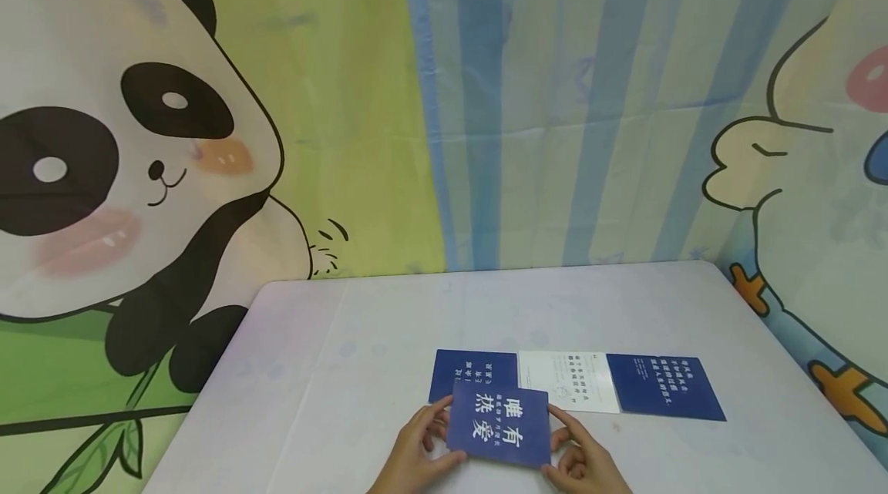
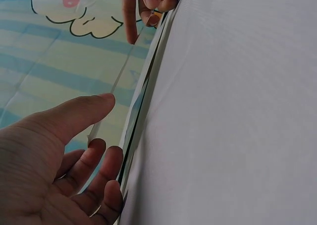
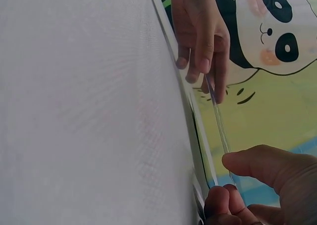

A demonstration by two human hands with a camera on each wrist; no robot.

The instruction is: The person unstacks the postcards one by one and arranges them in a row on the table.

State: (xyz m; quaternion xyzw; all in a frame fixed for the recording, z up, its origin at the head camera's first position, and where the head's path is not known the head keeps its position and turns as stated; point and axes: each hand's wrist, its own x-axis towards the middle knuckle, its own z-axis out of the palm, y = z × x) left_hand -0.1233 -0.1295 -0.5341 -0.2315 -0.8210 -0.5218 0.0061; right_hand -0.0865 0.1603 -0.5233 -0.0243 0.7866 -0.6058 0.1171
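Note:
A blue card (image 1: 498,426) with white Chinese characters is held up near the front of the table by both hands. My left hand (image 1: 415,451) pinches its left edge between thumb and fingertips. At the opposite edge, my right hand (image 1: 586,457) pinches the card the same way, other fingers curled. Both wrist views show the card (image 3: 221,123) edge-on as a thin strip, raised off the tabletop. Behind it, a second blue card (image 1: 475,367) is partly covered in the head view. Beside that lie a white card (image 1: 570,382) and another blue card (image 1: 666,388), in a row.
The pale table (image 1: 361,371) extends to a rounded far edge. Behind it hangs a curtain (image 1: 541,109) with green and blue stripes. A printed panda (image 1: 229,240) fills the left side, and a white cartoon figure (image 1: 819,193) the right.

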